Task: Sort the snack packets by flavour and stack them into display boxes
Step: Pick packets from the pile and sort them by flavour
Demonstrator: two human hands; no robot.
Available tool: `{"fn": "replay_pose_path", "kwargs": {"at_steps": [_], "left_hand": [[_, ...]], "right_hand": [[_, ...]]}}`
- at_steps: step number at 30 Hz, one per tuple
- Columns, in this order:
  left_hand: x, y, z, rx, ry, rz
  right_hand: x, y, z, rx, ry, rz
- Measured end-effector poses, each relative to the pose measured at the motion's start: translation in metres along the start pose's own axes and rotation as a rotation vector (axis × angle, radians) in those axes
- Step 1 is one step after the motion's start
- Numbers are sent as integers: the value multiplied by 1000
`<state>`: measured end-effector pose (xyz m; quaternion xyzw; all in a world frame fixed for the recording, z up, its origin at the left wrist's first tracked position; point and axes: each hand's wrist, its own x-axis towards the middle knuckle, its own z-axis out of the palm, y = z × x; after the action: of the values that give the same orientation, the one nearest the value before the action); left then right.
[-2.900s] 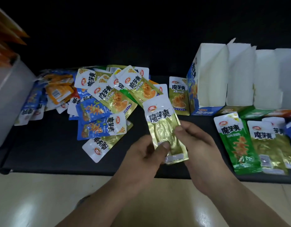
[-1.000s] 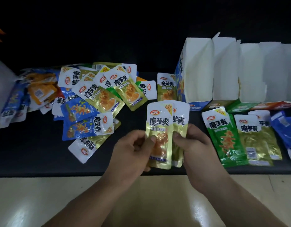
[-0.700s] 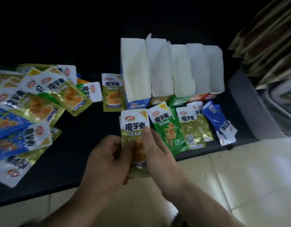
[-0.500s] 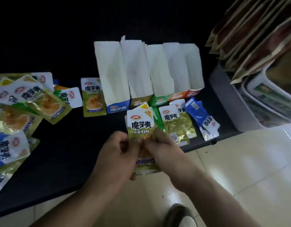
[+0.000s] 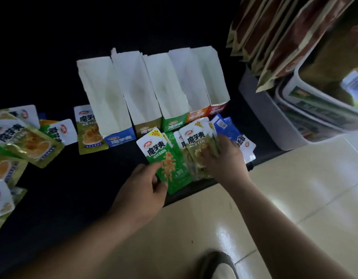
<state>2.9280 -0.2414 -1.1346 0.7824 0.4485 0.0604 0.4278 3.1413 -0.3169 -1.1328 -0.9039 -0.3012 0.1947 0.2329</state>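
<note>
While the unsorted heap of packets lies far out at the left edge of the tabletop, the work sits at the front right. Left hand: thumb and fingers pinching the lower corner of a green packet, long axis running away from the person toward the boxes. Row of five display boxes directly behind it, open and apparently empty; the green-fronted box is just beyond the packet's top edge, slightly right. Right hand: fingers spread, pressed down on a small pile of olive-gold packets, touching the green one's right side. Blue packets lie further right, partly under the wrist. Judgement: left hand is nearer the green box; a short push forward along the packet's own axis would reach it. Sorting looks barely begun.
</note>
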Motion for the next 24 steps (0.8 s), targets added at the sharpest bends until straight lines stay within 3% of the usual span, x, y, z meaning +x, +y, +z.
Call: {"fn": "replay_pose_path", "kwargs": {"at_steps": [4,11,16,18,21,24], "left_hand": [[-1,-5,3,60,-25,3],[-9,-17,4,-179,57,-47],[-44,-38,-19,-383,65,-86],[-58,-56,-37,-416,125,-120],[-73,-94,-70,-312,252,-123],[-73,-130,-99,-93,394,-53]], "right_hand": [[2,6,4,-256,124,-29],[-20,-5,10,-87,327,-218],[-71,-48,30,210,144,-494],[-94,-76,52,330,-33,-484],[-114,-114,89,469,-327,-387],[-114,-145,117,461,-417,-400]]}}
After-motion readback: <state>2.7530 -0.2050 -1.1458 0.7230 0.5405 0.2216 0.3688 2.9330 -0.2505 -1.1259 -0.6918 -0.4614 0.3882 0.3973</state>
